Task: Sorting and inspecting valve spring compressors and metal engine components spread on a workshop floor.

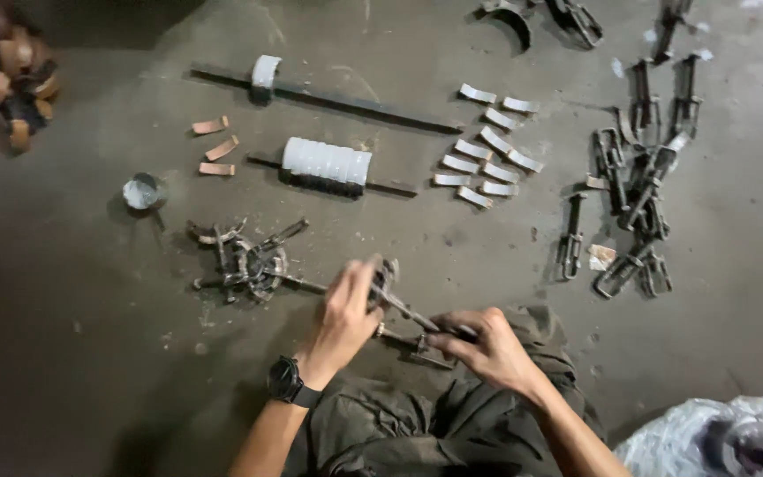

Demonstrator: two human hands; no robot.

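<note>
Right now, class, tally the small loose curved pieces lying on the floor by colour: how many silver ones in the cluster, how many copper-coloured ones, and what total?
Silver curved pieces, in the cluster right of the rods: 10
Copper-coloured curved pieces, left of the rods: 3
Total: 13

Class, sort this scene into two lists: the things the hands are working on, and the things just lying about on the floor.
In hand: left hand and right hand grip a metal clamp.

Lying about: small tin; copper strips; loose silver shells; stacked shells on a bar; pile of metal brackets; plastic bag.
</note>
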